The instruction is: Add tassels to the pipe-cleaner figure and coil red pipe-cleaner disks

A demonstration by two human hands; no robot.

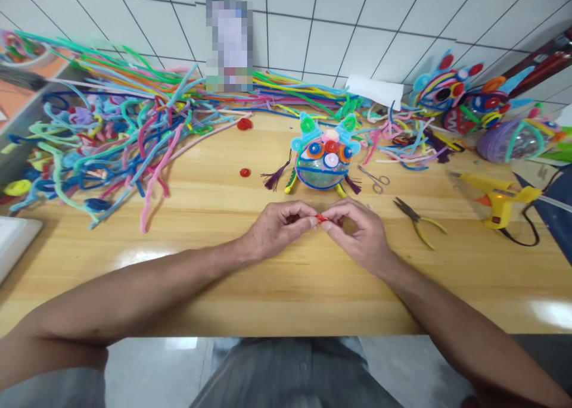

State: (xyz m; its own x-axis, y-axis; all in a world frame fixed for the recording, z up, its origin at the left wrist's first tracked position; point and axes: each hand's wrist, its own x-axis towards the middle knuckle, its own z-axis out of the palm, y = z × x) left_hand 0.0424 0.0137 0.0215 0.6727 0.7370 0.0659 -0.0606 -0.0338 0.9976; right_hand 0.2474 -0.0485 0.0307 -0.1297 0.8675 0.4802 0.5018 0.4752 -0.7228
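Between the fingertips of my left hand point(281, 226) and my right hand point(360, 232) is a small red pipe cleaner piece point(320, 218), pinched from both sides. Most of it is hidden by the fingers. Just beyond my hands stands a colourful animal figure point(324, 176) with a clear round body, blue ears with green coils, coiled eyes and purple tassels. To its left, two red pipe cleaner coils point(244, 124) lie apart on the wooden table point(201, 205).
Small scissors point(375, 180), pliers point(417, 220) and a yellow hot glue gun point(498, 196) lie to the right. Behind them sit more figures point(440, 92). Tangled pipe cleaners point(120, 140) cover the left, with straight ones point(286, 92) along the tiled wall.
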